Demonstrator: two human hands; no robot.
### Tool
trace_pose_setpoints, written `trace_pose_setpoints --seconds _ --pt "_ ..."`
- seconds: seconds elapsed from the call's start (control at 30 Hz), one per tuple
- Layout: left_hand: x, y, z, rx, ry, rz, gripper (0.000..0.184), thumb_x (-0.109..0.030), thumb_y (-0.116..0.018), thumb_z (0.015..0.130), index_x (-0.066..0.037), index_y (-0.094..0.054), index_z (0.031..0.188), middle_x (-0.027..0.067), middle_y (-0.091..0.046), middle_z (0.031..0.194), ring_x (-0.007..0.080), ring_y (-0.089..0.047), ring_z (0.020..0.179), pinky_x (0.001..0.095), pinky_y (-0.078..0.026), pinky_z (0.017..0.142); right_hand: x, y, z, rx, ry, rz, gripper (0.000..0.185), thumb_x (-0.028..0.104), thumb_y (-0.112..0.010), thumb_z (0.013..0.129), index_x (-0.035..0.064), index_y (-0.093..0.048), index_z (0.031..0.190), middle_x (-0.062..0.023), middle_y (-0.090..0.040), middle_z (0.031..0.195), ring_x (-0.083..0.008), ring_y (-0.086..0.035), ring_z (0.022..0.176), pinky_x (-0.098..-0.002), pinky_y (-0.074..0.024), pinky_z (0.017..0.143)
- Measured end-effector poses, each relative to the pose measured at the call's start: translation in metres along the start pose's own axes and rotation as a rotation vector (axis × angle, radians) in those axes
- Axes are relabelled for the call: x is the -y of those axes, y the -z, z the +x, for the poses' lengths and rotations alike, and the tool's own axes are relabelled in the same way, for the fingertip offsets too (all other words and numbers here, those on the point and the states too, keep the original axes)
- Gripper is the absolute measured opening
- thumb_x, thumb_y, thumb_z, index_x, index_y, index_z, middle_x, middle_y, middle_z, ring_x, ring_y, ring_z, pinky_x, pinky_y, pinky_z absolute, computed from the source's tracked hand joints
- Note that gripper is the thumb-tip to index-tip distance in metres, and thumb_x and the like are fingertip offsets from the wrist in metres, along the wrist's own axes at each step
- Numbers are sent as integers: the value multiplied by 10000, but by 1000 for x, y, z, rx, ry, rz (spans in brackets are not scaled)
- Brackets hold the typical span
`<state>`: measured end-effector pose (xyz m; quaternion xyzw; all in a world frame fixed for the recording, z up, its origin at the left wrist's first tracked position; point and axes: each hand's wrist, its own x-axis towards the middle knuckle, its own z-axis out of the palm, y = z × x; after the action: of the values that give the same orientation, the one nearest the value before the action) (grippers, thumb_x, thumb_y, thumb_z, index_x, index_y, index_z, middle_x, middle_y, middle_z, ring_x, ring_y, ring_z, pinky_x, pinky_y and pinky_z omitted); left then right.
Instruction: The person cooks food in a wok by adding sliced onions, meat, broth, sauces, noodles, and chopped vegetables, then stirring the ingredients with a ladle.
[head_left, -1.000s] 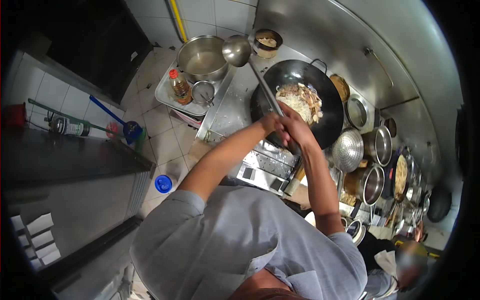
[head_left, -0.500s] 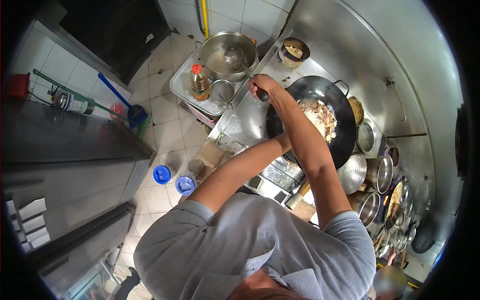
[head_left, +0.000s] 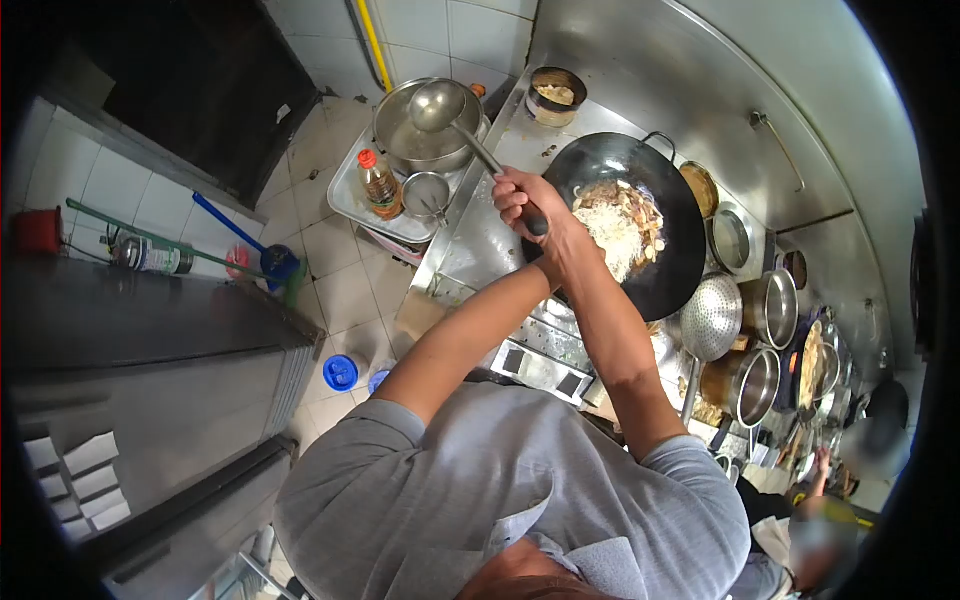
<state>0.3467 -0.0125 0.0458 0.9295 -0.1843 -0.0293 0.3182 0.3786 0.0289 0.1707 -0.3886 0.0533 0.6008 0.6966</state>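
Note:
My right hand point(head_left: 522, 200) is closed around the dark-ended handle of a metal ladle point(head_left: 437, 107). The ladle's bowl is over a wide metal pot point(head_left: 408, 158); whether it touches the liquid is hard to make out. My left forearm crosses beneath the right one, so my left hand is hidden behind it, close to a big black wok point(head_left: 672, 262). In the wok lies a heap of pale shreds with browned pieces point(head_left: 618, 228). Beside the pot, on a tray point(head_left: 350, 203), are a red-capped bottle point(head_left: 380, 186) and a small strainer point(head_left: 427, 194).
A round container with pale food point(head_left: 555, 97) stands at the counter's back corner. Right of the wok are a perforated skimmer point(head_left: 711, 317), metal pots point(head_left: 754, 388) and a lidded pan. A blue-lidded tub point(head_left: 340, 373) is on the floor. Another person point(head_left: 775, 540) works at lower right.
The ladle's bowl has risen and shifted left over the pot, and my right hand has turned around its handle. The view has swung, bringing the other person further in.

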Motion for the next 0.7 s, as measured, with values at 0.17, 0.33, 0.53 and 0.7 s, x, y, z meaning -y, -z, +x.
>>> trace_pose_setpoints --seconds 0.17,0.33,0.53,0.7 --pt "-14 21 -2 155 18 61 224 -243 -635 890 -77 -675 1035 164 -690 1071 311 -655 1037 435 -494 919 -15 29 -81 392 -220 641 348 269 -455 1063 145 -434 739 41 -441 497 -68 -432 373 -229 -405 343" --pt "-38 43 11 272 38 96 269 -212 -640 884 -100 -705 1120 156 -706 1170 302 -654 1136 416 -495 1000 -38 38 -222 314 41 660 253 92 -472 1038 199 -495 1265 15 -472 718 -28 -433 404 -217 -380 310" --pt "-3 2 29 322 195 167 332 -84 -632 831 -72 -714 1153 228 -687 1214 399 -643 1176 472 -525 984 -61 67 -337 -84 263 378 528 56 -478 1018 174 -367 1521 30 -450 691 -27 -412 419 -206 -393 332" --pt "-25 14 29 387 249 215 498 -5 -574 810 -99 -687 1286 189 -663 1301 349 -607 1254 440 -501 1035 -90 105 -345 -499 293 -163 681 26 -505 972 136 -289 1608 31 -447 684 -49 -393 418 -239 -379 353"
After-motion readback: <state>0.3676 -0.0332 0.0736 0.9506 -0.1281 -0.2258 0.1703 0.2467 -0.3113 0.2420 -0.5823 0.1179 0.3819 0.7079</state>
